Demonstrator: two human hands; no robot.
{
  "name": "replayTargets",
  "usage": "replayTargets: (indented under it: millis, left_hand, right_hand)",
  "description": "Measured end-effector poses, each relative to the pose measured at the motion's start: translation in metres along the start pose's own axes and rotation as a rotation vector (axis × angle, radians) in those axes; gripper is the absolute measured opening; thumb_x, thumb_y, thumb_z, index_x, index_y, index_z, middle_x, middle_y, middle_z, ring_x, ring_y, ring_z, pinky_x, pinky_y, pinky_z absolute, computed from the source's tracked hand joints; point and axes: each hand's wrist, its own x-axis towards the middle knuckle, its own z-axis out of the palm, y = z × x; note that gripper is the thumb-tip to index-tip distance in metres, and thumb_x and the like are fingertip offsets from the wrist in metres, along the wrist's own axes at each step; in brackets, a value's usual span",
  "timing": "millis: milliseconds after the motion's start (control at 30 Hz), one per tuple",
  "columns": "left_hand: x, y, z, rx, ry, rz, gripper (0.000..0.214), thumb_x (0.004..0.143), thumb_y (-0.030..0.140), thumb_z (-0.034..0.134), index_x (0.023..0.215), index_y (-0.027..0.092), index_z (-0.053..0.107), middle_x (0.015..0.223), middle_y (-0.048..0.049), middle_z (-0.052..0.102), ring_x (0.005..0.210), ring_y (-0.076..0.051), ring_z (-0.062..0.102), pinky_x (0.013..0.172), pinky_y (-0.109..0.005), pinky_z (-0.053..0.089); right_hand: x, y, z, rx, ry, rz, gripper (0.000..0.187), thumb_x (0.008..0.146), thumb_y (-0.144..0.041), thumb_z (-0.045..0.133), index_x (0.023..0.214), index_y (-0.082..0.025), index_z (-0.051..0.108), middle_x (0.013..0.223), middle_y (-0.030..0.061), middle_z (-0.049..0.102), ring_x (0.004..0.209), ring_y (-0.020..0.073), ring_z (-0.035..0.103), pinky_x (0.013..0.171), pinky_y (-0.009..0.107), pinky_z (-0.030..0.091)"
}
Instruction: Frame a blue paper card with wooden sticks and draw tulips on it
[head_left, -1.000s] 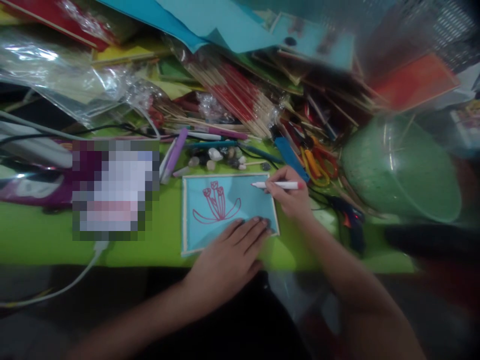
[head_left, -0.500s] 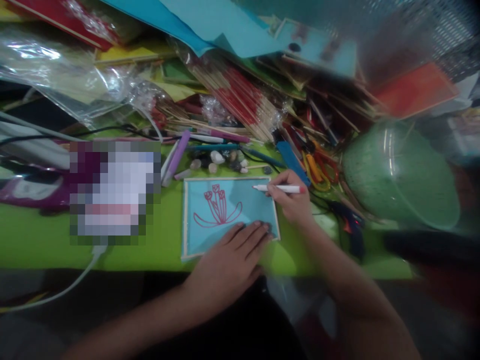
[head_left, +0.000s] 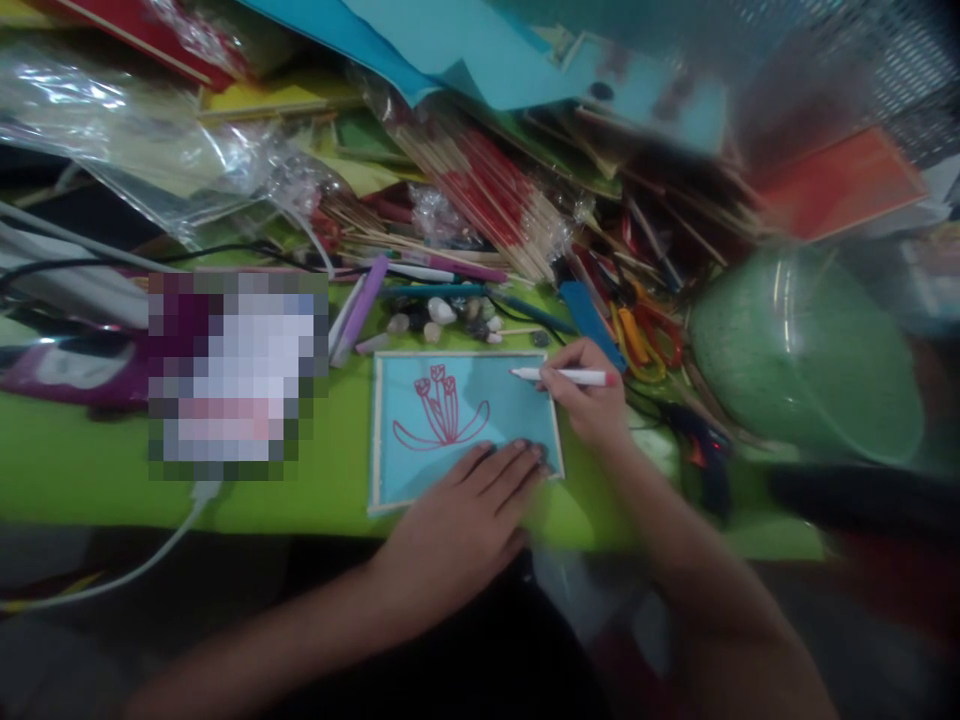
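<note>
A blue card [head_left: 405, 475] framed with thin wooden strips lies on the green table cover [head_left: 300, 500]. Red outlines of tulips [head_left: 448, 415] with two long leaves are drawn on it. My left hand [head_left: 480, 500] rests flat with fingers stretched over the card's lower right part, covering that corner area. At the card's right edge, my right hand [head_left: 589, 395] grips a white felt-tip pen [head_left: 577, 377] with a red end. Its tip points left over the upper right of the card; whether it touches the surface I cannot tell.
Pebbles [head_left: 442, 312], purple pens [head_left: 364, 305] and bundled wooden sticks [head_left: 480, 190] lie behind the card. Orange-handled scissors [head_left: 637, 340], a glue gun [head_left: 701, 445] and a green bowl [head_left: 802, 350] stand to the right. A blurred-out phone [head_left: 247, 370] with a white cable [head_left: 172, 540] is at left.
The whole view has shifted slightly, so things appear a little further right. Both hands keep their places on and beside the card, and the drawing looks the same.
</note>
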Motion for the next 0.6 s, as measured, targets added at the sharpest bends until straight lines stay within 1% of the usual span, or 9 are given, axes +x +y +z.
replayTargets:
  millis: [167, 367, 600]
  left_hand:
    - [0.0005, -0.0001, 0.0006, 0.002, 0.011, -0.001, 0.051, 0.110, 0.039, 0.049, 0.153, 0.012, 0.052, 0.163, -0.0077, 0.055, 0.149, -0.025, 0.052, 0.125, -0.045, 0.036]
    - [0.0003, -0.0001, 0.0009, 0.001, -0.002, -0.002, 0.052, 0.109, 0.040, 0.051, 0.154, 0.013, 0.051, 0.164, -0.0080, 0.054, 0.150, -0.025, 0.050, 0.127, -0.045, 0.035]
    - [-0.0001, -0.0001, 0.0013, 0.011, 0.019, 0.000, 0.053, 0.108, 0.041, 0.052, 0.153, 0.012, 0.051, 0.163, -0.0075, 0.055, 0.149, -0.025, 0.051, 0.126, -0.044, 0.034]
  right_hand:
    - [-0.0009, 0.0009, -0.0001, 0.024, -0.016, 0.006, 0.017, 0.085, -0.036, 0.077, 0.082, -0.024, 0.064, 0.071, -0.0016, 0.070, 0.066, 0.0164, 0.066, 0.064, 0.031, 0.053]
    - [-0.0014, 0.0023, -0.0005, 0.018, -0.033, 0.001, 0.014, 0.085, -0.033, 0.076, 0.083, -0.023, 0.065, 0.072, -0.0016, 0.071, 0.068, 0.0162, 0.067, 0.066, 0.031, 0.053]
    - [-0.0015, 0.0024, -0.0002, 0.038, -0.050, -0.019, 0.010, 0.086, -0.027, 0.074, 0.083, -0.023, 0.066, 0.072, -0.0024, 0.071, 0.067, 0.0150, 0.066, 0.066, 0.029, 0.052]
